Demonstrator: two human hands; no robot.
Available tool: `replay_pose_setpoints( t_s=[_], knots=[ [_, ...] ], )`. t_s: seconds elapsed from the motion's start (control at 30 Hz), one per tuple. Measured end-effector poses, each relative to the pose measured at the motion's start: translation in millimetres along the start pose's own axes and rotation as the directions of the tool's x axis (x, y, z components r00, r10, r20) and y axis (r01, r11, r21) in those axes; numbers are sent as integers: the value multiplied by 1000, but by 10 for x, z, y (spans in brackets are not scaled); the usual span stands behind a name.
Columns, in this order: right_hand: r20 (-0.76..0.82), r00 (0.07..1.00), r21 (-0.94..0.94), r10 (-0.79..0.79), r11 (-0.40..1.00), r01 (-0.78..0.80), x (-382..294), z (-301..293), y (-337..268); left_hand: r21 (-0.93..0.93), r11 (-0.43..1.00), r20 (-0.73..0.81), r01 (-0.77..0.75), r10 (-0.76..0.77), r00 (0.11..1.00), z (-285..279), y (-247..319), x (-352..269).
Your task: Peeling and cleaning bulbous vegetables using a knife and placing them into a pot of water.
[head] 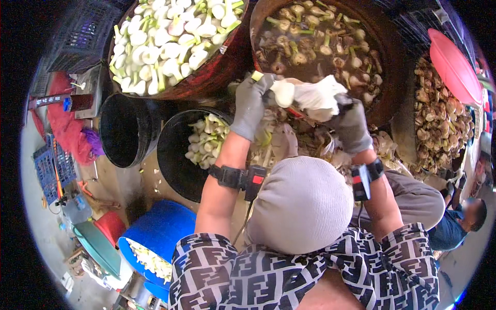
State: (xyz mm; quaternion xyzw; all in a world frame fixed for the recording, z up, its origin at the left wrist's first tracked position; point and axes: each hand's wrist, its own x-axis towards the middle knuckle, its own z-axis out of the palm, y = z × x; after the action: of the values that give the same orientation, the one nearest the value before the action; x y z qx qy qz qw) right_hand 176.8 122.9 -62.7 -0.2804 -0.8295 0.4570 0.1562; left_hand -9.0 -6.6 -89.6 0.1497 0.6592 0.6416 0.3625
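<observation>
My left hand [252, 104], in a grey glove, is closed on the cut green stem of a white garlic bulb [284, 94]. Beside the bulb, loosened pale garlic skin [319, 97] stretches across to my right hand [350, 124], whose dark, wet-looking gloved fingers grip its far end. Both hands are raised over the near rim of a large round tub of brown water [317, 69], where unpeeled garlic bulbs with short stems float. Up and to the left, a red tub holds a heap of peeled white garlic bulbs [166, 46].
A black bucket [174, 155] with peeled garlic stands left of my left arm, another black bucket [124, 131] beyond it. Lower left is a blue barrel [162, 221] with garlic. Unpeeled garlic [438, 120] is heaped at right by a pink basin [455, 68]. Another person [451, 228] is at far right.
</observation>
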Motion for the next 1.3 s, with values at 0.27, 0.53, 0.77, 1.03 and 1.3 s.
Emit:
replay_pose_setpoints(
  t_s=[0.27, 0.53, 0.77, 1.03, 1.3],
  knots=[
    [483, 747, -458, 458, 859, -231, -433, -505, 127, -494, 839, 62, 229, -229, 971, -378, -245, 85],
    [147, 985, -283, 90, 958, -46, 310, 174, -302, 207, 977, -63, -45, 59, 996, 142, 120, -198],
    [168, 982, -549, 87, 836, 19, 414, 382, -126, 285, 940, -30, -187, 204, 978, 237, 41, -227],
    [129, 927, -453, 352, 852, -260, 288, 182, -76, 68, 980, 12, -187, 187, 982, -29, 8, -111],
    [334, 882, -490, 332, 861, -138, 420, 346, -232, 292, 834, 242, -469, 410, 880, 48, 16, -158]
  ],
)
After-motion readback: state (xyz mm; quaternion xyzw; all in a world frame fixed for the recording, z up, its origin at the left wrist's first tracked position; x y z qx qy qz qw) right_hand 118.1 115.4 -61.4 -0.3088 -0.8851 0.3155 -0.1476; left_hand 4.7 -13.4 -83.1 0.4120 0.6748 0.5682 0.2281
